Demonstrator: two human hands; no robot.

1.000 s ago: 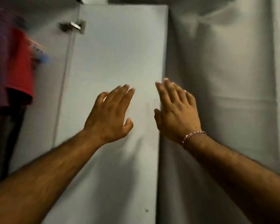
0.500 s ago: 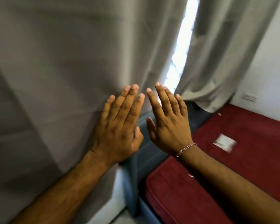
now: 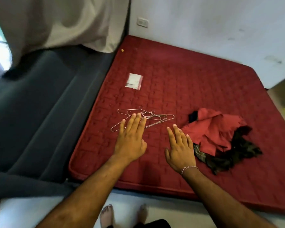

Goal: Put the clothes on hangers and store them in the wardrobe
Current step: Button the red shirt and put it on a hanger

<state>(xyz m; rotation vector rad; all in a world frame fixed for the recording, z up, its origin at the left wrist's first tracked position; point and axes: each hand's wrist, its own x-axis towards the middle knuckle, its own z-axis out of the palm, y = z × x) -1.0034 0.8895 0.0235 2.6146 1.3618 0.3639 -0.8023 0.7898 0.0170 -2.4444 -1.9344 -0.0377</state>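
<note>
Several thin wire hangers lie tangled on a red mattress. To their right sits a small heap of clothes: a red garment over a dark one. My left hand hovers with straight fingers over the near end of the hangers and holds nothing. My right hand, with a thread bracelet at the wrist, is spread flat just left of the clothes heap and is also empty. The wardrobe is out of view.
A dark grey sofa runs along the mattress's left side. Grey curtains hang behind it. A small white packet lies on the mattress beyond the hangers. White walls bound the far side. My bare feet stand on the floor below.
The view has swung right and down, from the wardrobe door past the curtains to the mattress. Both hands stay raised and empty, now over the hangers and clothes.
</note>
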